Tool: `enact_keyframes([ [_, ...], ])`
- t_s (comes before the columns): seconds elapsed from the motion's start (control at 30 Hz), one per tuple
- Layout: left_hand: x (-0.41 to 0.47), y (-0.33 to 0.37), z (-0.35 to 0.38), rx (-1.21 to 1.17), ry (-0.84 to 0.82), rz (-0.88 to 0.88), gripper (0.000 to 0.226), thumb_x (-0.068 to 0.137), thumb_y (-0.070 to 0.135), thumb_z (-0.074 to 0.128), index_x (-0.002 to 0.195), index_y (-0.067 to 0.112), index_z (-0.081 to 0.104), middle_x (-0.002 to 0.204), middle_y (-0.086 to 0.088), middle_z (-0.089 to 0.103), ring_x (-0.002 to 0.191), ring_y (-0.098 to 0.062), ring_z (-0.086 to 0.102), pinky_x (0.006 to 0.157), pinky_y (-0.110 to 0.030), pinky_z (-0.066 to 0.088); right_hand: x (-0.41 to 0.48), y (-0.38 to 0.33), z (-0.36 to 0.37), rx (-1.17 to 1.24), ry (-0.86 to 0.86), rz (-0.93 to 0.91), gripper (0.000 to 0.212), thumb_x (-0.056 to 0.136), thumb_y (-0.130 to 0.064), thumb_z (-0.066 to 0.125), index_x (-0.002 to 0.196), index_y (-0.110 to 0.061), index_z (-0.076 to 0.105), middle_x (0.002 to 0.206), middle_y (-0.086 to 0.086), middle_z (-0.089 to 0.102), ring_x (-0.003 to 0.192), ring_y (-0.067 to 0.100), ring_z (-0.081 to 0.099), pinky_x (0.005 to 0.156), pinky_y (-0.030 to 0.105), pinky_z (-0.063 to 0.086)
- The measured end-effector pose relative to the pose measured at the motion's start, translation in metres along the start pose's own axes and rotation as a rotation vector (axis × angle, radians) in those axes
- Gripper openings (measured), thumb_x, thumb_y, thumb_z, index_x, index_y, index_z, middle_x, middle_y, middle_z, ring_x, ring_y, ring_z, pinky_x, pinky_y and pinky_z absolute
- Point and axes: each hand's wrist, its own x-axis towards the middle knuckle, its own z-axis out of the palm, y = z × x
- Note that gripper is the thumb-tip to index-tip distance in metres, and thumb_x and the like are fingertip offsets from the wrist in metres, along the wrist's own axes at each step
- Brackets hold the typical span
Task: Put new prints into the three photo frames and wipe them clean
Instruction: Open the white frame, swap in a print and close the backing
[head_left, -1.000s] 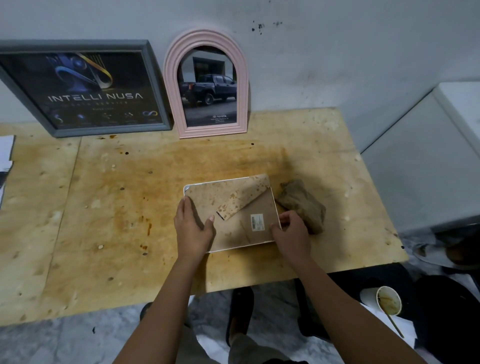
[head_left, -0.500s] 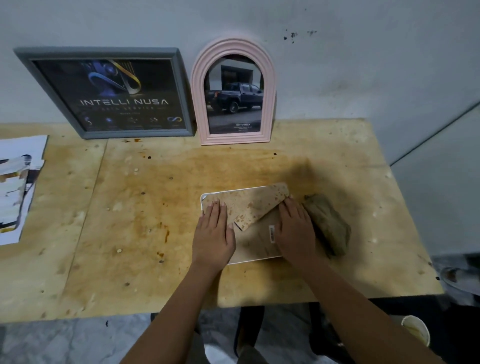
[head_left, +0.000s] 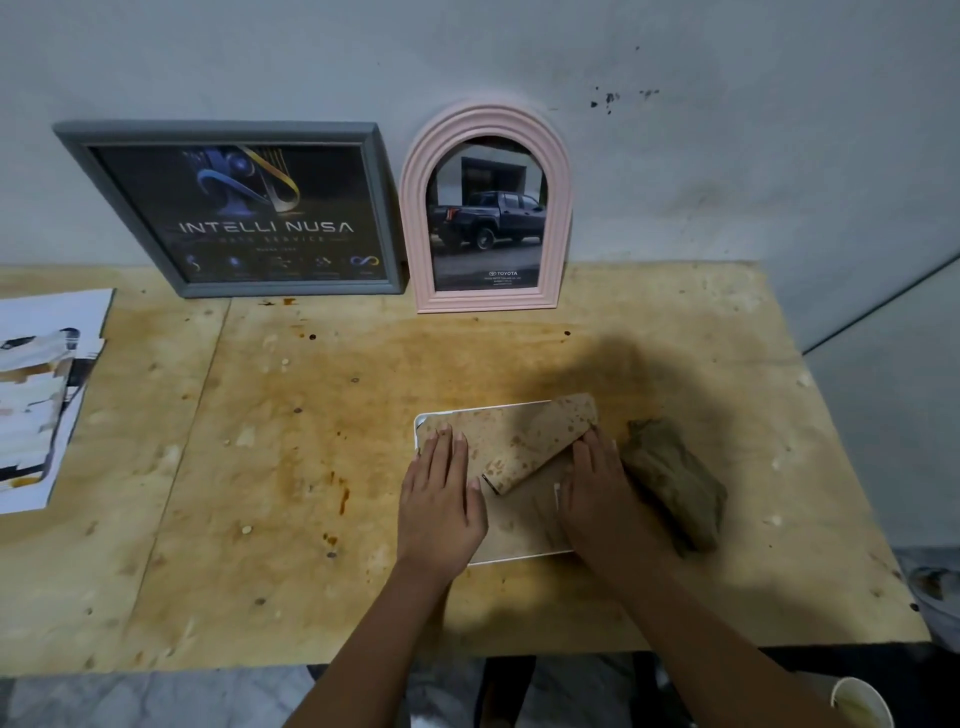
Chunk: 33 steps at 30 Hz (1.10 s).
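Plywood table (head_left: 311, 467), stained. White frame (head_left: 519, 530) face down, near side. Left hand (head_left: 441, 499), right hand (head_left: 597, 493) flat, fingers straight, pressing its back. Likely light, stiff, front fragile; lift by side edges.

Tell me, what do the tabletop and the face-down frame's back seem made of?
The tabletop looks like unfinished plywood: matte, stained, with a panel seam. The frame's back looks like brown fibreboard or cardboard, matte and mottled; which one is unclear.

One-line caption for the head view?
Left hand and right hand rest on a face-down white frame, cloth beside it.
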Motion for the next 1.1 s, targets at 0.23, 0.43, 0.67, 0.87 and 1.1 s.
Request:
enact_keyframes([
  [0.23, 0.010, 0.001, -0.012, 0.091, -0.119, 0.121, 0.071, 0.081, 0.039, 0.011, 0.149, 0.019, 0.020, 0.157, 0.000, 0.015, 0.143, -0.018, 0.018, 0.110, -0.034, 0.016, 0.004, -0.013, -0.008, -0.123, -0.035, -0.019, 0.044, 0.075, -0.027, 0.035, 0.101, -0.018, 0.070, 0.115, 0.011, 0.065, 0.120, 0.042, 0.051, 0.087, 0.058, 0.045],
  [0.43, 0.012, 0.002, -0.013, 0.059, -0.185, 0.126, 0.081, 0.072, 0.042, -0.007, 0.150, 0.022, -0.001, 0.157, 0.005, -0.006, 0.145, -0.012, -0.005, 0.116, -0.030, -0.001, 0.002, -0.013, -0.003, -0.141, -0.064, -0.037, 0.048, 0.081, -0.033, 0.030, 0.108, -0.021, 0.067, 0.125, 0.005, 0.060, 0.133, 0.039, 0.037, 0.103, 0.062, 0.026],
  [0.67, 0.010, -0.004, -0.011, 0.072, -0.200, 0.151, 0.071, 0.077, 0.042, -0.008, 0.145, 0.022, -0.013, 0.151, 0.006, -0.021, 0.144, -0.013, -0.013, 0.113, -0.028, -0.012, 0.001, 0.000, -0.003, 0.011, -0.125, -0.105, 0.056, 0.090, -0.036, 0.024, 0.135, -0.015, 0.048, 0.145, 0.008, 0.042, 0.141, 0.028, 0.019, 0.113, 0.053, 0.015],
  [0.87, 0.002, -0.004, -0.013, -0.048, -0.061, -0.005, 0.071, 0.088, 0.048, 0.016, 0.148, 0.011, 0.010, 0.156, -0.003, -0.001, 0.145, -0.017, -0.006, 0.115, -0.026, -0.004, -0.014, 0.001, -0.018, 0.376, -0.075, 0.060, 0.063, 0.089, -0.030, 0.045, 0.144, -0.004, 0.027, 0.152, 0.009, 0.020, 0.140, 0.018, 0.019, 0.106, 0.012, 0.011],
  [1.1, 0.011, -0.018, -0.036, -0.250, -0.062, -0.236, 0.070, 0.093, 0.037, 0.048, 0.149, 0.012, 0.015, 0.155, -0.006, 0.018, 0.141, -0.024, 0.015, 0.114, -0.035, 0.018, -0.022, 0.007, -0.016, 0.360, -0.027, 0.103, 0.061, 0.091, -0.027, 0.049, 0.144, -0.006, 0.028, 0.150, 0.012, 0.023, 0.138, 0.024, 0.020, 0.111, 0.027, 0.016],
])
